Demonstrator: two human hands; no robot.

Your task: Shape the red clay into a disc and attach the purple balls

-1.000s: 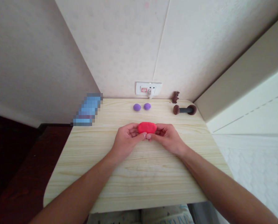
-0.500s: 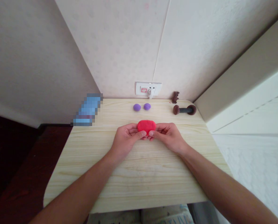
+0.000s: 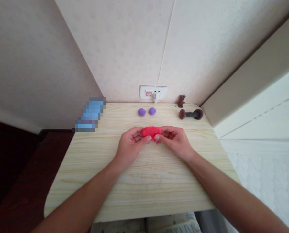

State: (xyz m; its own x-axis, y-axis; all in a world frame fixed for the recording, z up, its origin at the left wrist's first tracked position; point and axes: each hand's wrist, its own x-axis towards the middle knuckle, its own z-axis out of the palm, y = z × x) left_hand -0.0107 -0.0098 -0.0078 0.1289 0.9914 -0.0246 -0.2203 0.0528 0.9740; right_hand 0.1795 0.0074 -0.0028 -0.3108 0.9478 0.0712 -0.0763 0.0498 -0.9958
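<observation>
A flattened oval lump of red clay [image 3: 151, 131] is held over the middle of a pale wooden table [image 3: 139, 181]. My left hand [image 3: 131, 147] pinches its left end with thumb and fingers. My right hand [image 3: 174, 142] pinches its right end the same way. The two thumbs almost meet at the front of the lump. Its lower edge is hidden behind my thumbs.
Two small purple clay balls [image 3: 146, 111] lie side by side near the table's back edge. A dark brown dumbbell-shaped piece [image 3: 191, 114] and a small brown figure [image 3: 181, 101] sit at the back right. A wall socket [image 3: 153, 92] is behind; a blurred blue object [image 3: 89, 115] lies back left.
My thumbs have drawn closer together on the front of the red clay, and the lump looks a little narrower. Both hands stay in the same place over the table.
</observation>
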